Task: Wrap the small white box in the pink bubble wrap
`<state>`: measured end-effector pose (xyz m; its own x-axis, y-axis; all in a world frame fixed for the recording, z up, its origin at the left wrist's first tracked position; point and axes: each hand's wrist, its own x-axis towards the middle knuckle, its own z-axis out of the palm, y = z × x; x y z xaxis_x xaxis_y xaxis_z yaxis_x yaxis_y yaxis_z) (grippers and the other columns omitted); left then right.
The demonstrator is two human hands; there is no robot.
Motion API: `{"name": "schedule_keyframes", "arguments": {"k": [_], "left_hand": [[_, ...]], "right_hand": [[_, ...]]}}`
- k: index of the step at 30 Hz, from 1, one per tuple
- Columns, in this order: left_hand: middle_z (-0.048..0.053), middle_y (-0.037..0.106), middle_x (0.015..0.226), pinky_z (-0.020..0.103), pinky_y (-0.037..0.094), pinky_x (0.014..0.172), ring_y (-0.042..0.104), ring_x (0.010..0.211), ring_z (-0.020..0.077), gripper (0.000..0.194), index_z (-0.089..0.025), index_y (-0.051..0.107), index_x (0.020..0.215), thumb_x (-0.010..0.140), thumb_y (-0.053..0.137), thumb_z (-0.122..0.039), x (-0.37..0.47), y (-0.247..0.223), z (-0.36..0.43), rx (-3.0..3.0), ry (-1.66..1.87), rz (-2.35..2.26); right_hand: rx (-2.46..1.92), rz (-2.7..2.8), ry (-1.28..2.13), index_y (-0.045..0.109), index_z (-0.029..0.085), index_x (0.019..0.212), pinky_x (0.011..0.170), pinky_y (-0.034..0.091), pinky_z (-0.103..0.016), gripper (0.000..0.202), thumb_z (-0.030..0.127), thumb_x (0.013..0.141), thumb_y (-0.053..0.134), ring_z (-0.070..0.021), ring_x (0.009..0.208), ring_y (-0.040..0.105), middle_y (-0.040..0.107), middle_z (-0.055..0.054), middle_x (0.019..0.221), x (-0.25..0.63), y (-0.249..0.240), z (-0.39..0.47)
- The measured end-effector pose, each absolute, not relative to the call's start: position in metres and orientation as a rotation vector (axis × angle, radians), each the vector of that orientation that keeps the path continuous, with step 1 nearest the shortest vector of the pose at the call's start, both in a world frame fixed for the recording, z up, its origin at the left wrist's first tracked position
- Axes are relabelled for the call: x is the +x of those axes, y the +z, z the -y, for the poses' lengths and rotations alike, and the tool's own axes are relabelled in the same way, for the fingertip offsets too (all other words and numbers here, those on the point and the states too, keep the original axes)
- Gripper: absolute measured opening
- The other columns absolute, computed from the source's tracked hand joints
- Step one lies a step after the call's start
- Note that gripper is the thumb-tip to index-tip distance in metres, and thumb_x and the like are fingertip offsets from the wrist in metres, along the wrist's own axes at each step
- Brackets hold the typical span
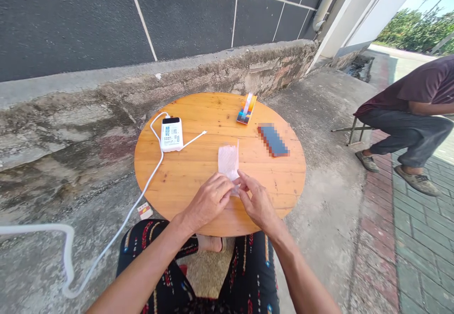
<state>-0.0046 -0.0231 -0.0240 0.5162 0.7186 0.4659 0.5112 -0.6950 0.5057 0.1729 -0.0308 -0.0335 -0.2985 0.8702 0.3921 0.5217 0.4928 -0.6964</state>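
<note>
pink wrap, near edge by left hand, right hand, open tabletop

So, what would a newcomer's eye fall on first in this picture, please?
Probably the round wooden table, bright against the grey ground. At its near side, the left grip and right grip meet at a pale pink wrap. Next, perhaps, the orange tape dispenser near the far edge and the white power bank at the left.
</note>
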Motion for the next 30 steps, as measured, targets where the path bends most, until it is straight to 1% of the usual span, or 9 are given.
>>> {"name": "schedule_keyframes", "arguments": {"k": [5,11,13,15,18,21,23,27,30], "left_hand": [[0.007,0.062,0.090,0.036,0.048,0.086,0.054,0.095,0.0196,0.017,-0.016,0.057,0.082,0.085,0.046,-0.004,-0.006,-0.022,0.023,2.441,1.011,-0.986],[0.006,0.062,0.096,0.035,0.048,0.090,0.054,0.102,0.0198,0.025,-0.017,0.059,0.088,0.074,0.050,0.001,-0.005,-0.022,0.032,2.319,1.146,-0.968],[0.006,0.061,0.095,0.035,0.048,0.088,0.055,0.099,0.0191,0.022,-0.017,0.059,0.086,0.076,0.049,0.000,-0.002,-0.023,0.036,2.248,1.251,-1.091],[0.006,0.060,0.093,0.035,0.047,0.086,0.055,0.094,0.0188,0.017,-0.018,0.059,0.084,0.080,0.050,-0.004,0.001,-0.024,0.040,2.151,1.338,-1.309],[0.004,0.058,0.087,0.032,0.047,0.079,0.056,0.086,0.0168,0.011,-0.019,0.060,0.083,0.083,0.052,-0.010,0.007,-0.025,0.044,1.972,1.325,-1.514],[0.001,0.056,0.081,0.026,0.047,0.070,0.056,0.075,0.0132,0.009,-0.019,0.060,0.079,0.084,0.054,-0.013,0.012,-0.026,0.044,1.863,1.226,-1.500],[0.000,0.056,0.079,0.024,0.047,0.066,0.056,0.071,0.0121,0.008,-0.018,0.059,0.075,0.083,0.057,-0.017,0.015,-0.027,0.042,1.813,1.194,-1.525],[-0.001,0.054,0.073,0.024,0.044,0.061,0.054,0.064,0.0113,0.019,-0.018,0.057,0.068,0.082,0.063,-0.029,0.020,-0.027,0.037,1.784,1.164,-1.645],[-0.001,0.053,0.071,0.024,0.041,0.059,0.053,0.062,0.0111,0.021,-0.018,0.055,0.065,0.081,0.064,-0.029,0.023,-0.026,0.034,1.800,1.108,-1.729]], "right_hand": [[-1.183,2.088,0.409,0.038,0.019,0.136,0.080,0.053,-0.040,0.050,0.009,0.087,0.045,-0.0211,0.085,0.060,0.067,-0.008,0.102,0.168,-0.031,0.030],[-1.381,2.345,0.271,0.040,0.008,0.133,0.082,0.053,-0.042,0.046,0.007,0.088,0.044,-0.0254,0.093,0.060,0.066,-0.014,0.099,0.159,-0.011,0.029],[-1.427,2.438,0.201,0.041,0.006,0.132,0.081,0.053,-0.041,0.046,0.006,0.087,0.045,-0.0259,0.091,0.060,0.066,-0.015,0.100,0.157,-0.005,0.027],[-1.440,2.505,0.159,0.040,0.006,0.132,0.081,0.053,-0.039,0.048,0.004,0.085,0.046,-0.0257,0.091,0.061,0.066,-0.015,0.102,0.155,0.000,0.026],[-1.426,2.532,0.144,0.040,0.004,0.132,0.080,0.052,-0.039,0.050,0.003,0.083,0.047,-0.0260,0.090,0.061,0.067,-0.016,0.100,0.154,0.001,0.024],[-1.399,2.489,0.157,0.039,0.007,0.134,0.078,0.053,-0.041,0.051,0.005,0.084,0.046,-0.0265,0.086,0.061,0.067,-0.015,0.095,0.156,-0.003,0.023],[-1.353,2.449,0.189,0.035,0.011,0.137,0.078,0.052,-0.042,0.055,0.006,0.084,0.043,-0.0266,0.087,0.061,0.067,-0.014,0.095,0.159,-0.006,0.023],[-1.281,2.402,0.271,0.025,0.013,0.143,0.080,0.052,-0.045,0.061,0.006,0.084,0.040,-0.0271,0.090,0.059,0.066,-0.013,0.099,0.164,-0.010,0.024],[-1.238,2.396,0.314,0.021,0.014,0.144,0.081,0.050,-0.045,0.065,0.003,0.082,0.038,-0.0266,0.090,0.058,0.066,-0.012,0.103,0.167,-0.010,0.025]]}}
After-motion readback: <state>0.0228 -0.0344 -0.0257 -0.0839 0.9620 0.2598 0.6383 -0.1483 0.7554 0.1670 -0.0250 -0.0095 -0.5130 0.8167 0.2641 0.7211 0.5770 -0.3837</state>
